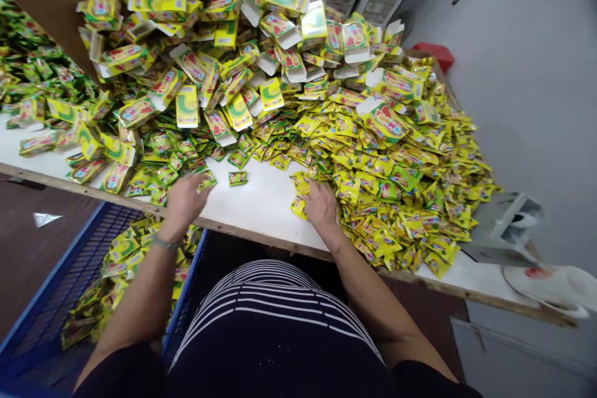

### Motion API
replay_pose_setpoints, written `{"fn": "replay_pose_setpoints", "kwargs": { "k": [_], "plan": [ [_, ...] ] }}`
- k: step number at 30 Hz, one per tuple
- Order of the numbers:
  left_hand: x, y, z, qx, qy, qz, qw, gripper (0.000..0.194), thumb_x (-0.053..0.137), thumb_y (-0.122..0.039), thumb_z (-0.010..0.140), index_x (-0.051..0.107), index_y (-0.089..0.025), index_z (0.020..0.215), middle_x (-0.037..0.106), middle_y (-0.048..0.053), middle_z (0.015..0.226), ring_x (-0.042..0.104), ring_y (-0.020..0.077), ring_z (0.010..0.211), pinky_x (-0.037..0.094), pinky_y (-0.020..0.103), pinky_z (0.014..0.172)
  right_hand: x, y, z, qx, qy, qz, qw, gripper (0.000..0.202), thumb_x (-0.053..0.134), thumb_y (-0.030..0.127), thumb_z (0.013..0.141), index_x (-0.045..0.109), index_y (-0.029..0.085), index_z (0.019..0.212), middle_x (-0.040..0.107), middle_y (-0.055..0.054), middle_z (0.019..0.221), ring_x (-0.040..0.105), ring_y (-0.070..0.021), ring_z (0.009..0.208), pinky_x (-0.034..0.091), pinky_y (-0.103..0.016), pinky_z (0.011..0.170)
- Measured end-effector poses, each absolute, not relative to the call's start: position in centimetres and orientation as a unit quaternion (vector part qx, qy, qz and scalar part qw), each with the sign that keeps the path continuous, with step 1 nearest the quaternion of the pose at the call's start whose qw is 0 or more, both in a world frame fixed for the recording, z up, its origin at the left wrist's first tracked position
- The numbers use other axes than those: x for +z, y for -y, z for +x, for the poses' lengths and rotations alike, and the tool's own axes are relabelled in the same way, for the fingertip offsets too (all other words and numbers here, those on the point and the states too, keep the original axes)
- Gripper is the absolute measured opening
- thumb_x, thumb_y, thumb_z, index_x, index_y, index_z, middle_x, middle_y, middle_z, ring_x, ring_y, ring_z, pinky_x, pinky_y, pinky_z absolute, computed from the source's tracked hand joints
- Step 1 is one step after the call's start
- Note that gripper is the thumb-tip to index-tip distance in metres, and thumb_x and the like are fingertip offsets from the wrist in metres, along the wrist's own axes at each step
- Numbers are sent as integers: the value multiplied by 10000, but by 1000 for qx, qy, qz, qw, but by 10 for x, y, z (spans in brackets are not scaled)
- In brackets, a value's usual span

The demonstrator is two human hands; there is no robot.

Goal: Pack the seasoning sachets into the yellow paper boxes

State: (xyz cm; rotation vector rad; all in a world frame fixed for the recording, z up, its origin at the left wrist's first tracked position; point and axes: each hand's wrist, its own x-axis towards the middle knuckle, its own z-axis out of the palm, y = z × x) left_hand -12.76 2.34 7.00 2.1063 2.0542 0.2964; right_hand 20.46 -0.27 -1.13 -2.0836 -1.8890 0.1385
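My left hand (pixel 187 200) is at the table's front edge with its fingers closed on a small green packet (pixel 206 180). Just right of it, two more green packets lie on the white table top (pixel 252 205). My right hand (pixel 321 204) rests at the left side of a large heap of yellow packets (pixel 387 180). Its fingers are bent over yellow packets (pixel 299 206) at the heap's edge; whether they grip one is hidden. Behind both hands rises a pile of yellow and green small boxes (pixel 186 106), several with open flaps.
Below the table at the left stands a blue crate (pixel 46 298) holding yellow packets or boxes. A brown carton (pixel 51 6) is at the back left. At the right end are a grey metal device (pixel 501 230) and a white roll (pixel 578 286). The wooden table edge (pixel 261 239) runs before my body.
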Motion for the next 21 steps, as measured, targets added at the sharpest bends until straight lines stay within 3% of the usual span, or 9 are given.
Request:
{"fn": "replay_pose_setpoints", "kwargs": {
  "k": [3, 7, 11, 14, 18, 21],
  "plan": [
    [39, -57, -82, 112, -709, 691, 89, 403, 587, -400, 884, 657, -134, 1179, 692, 174, 1100, 613, 321, 1083, 463, 399, 931, -12, 1, 197, 82, 667, -714, 196, 352, 613, 222, 853, 659, 157, 1196, 688, -154, 1053, 590, -293, 1002, 455, -396, 887],
    [20, -79, -49, 83, -688, 710, 127, 289, 693, -316, 810, 676, -130, 1030, 663, 193, 1095, 578, 343, 1109, 454, 398, 915, -8, 4, 200, 142, 638, -707, 269, 254, 617, 376, 859, 714, 177, 983, 706, -118, 976, 611, -258, 894, 471, -375, 827],
    [14, -61, -33, 144, -655, 702, 239, 193, 700, -321, 793, 674, -180, 922, 702, 96, 896, 639, 256, 860, 454, 328, 737, 0, 5, 195, 303, 552, -680, 375, 418, 648, 589, 778, 707, 182, 850, 694, -60, 790, 589, -211, 708, 480, -342, 700],
    [5, -38, -21, 214, -598, 682, 363, 125, 679, -310, 782, 670, -185, 782, 687, 34, 722, 616, 180, 685, 422, 279, 643, 5, 4, 178, 433, 514, -603, 430, 463, 668, 620, 743, 707, 183, 889, 693, -36, 774, 595, -185, 678, 486, -315, 666],
    [-13, -25, -14, 308, -552, 575, 520, 146, 636, -306, 763, 650, -166, 722, 622, -8, 580, 548, 120, 527, 407, 241, 549, 6, 5, 160, 396, 543, -625, 398, 438, 701, 603, 716, 693, 178, 824, 656, -17, 708, 548, -164, 651, 459, -286, 631],
    [-16, -28, -16, 332, -561, 532, 541, 220, 682, -376, 719, 641, -162, 689, 593, -15, 545, 513, 110, 493, 392, 237, 514, 7, 6, 159, 369, 542, -646, 391, 450, 646, 625, 759, 666, 179, 816, 637, -15, 693, 540, -164, 658, 458, -281, 631]
  ]
}}
